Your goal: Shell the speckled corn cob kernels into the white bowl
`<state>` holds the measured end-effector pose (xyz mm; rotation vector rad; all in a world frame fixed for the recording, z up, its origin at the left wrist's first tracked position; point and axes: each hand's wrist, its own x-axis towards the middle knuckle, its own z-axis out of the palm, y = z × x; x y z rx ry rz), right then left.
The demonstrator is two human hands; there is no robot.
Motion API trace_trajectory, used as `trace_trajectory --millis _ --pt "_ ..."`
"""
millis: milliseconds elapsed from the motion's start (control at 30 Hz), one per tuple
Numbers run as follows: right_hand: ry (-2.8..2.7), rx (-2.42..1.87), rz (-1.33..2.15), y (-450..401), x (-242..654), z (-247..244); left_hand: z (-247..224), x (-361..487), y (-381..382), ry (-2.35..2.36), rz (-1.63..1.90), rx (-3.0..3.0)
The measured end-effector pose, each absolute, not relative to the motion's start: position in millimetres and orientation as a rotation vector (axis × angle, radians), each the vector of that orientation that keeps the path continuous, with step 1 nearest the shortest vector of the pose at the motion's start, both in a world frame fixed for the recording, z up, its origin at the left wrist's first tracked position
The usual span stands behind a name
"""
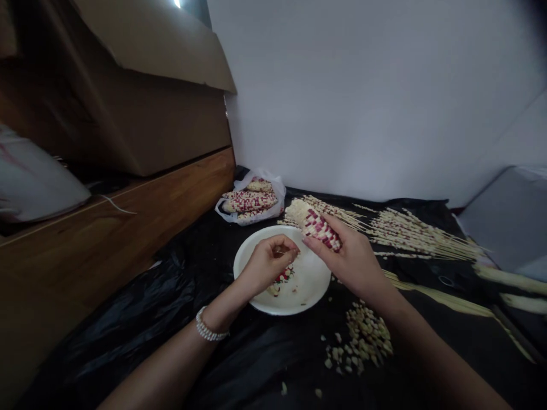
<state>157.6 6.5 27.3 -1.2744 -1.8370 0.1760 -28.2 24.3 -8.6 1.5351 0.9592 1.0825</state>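
Note:
A corn cob (321,229) with white and dark red kernels is gripped in my right hand (354,259), tilted above the far right rim of a white bowl (314,290). Its far end is pale and stripped of kernels. Over the left part of the bowl, my left hand (265,266) has its fingers curled and pinched together; whatever they hold is too small to name. A beaded bracelet (209,327) circles that wrist. Loose kernels (277,289) and a red-and-green patch show on the bowl's bottom, partly hidden by the left hand.
A plastic bag (280,191) of corn cobs (252,200) stands behind the bowl. Thin sticks strung with kernels (401,230) lie to the right. Loose pale kernels (370,336) are piled on the black plastic sheet (252,364). A cardboard box (171,122) rests on the wooden ledge (188,182) at left.

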Motion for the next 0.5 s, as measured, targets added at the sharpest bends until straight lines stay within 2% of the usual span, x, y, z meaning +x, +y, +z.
trace_trajectory --millis 100,300,500 --pt "-1.806 -1.277 0.18 9 163 30 -11 -28 22 0.981 0.994 1.679" --pt "-1.776 -1.306 0.252 11 170 35 -10 -29 16 1.031 1.046 1.82" --pt "-1.749 -1.313 0.235 13 176 39 7 -18 -12 0.566 0.83 2.108"
